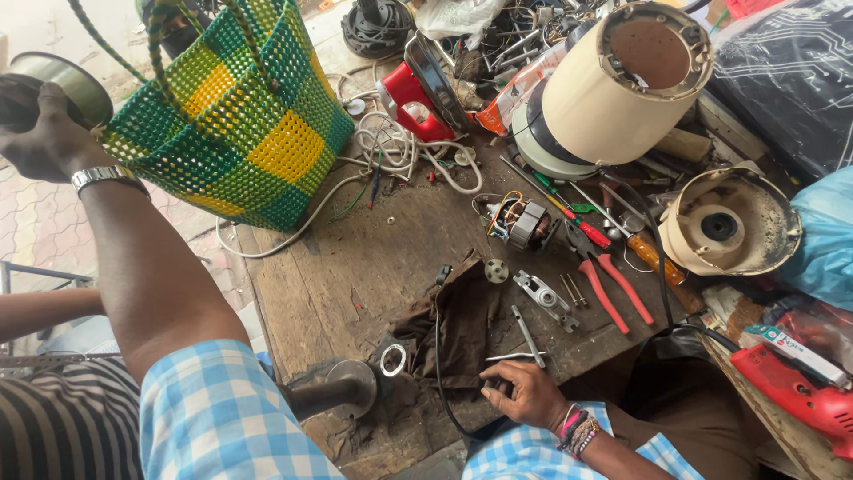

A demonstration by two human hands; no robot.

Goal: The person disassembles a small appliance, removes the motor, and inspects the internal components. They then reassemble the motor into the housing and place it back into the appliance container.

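Left grip: left hand (40,133) is up at the far left, fingers wrapped around a steel cup (62,84), right beside the green-and-yellow woven basket (240,116).
Basket spot: sits on the left end of the wooden workbench (355,267), handles up, white cable (391,151) coiled just next to it.
Bench middle: dark rag (458,324) with a metal ring (393,359) at its edge, small motor core (520,222) lying bare further back, red-handled pliers (613,289) and a couple of screwdrivers (577,213) nearby.
Right grip: right hand (526,391) rests at the near edge, fingertips pinched narrow on something small and dark, can't tell exactly what.
Right side: cream appliance body (613,84) tipped over, its round base (729,222) separate beside it.
How far along: looks like teardown is done, motor out, housing split, loose screws around. Nothing looks put back together yet, so I'd guess reassembly is all left.
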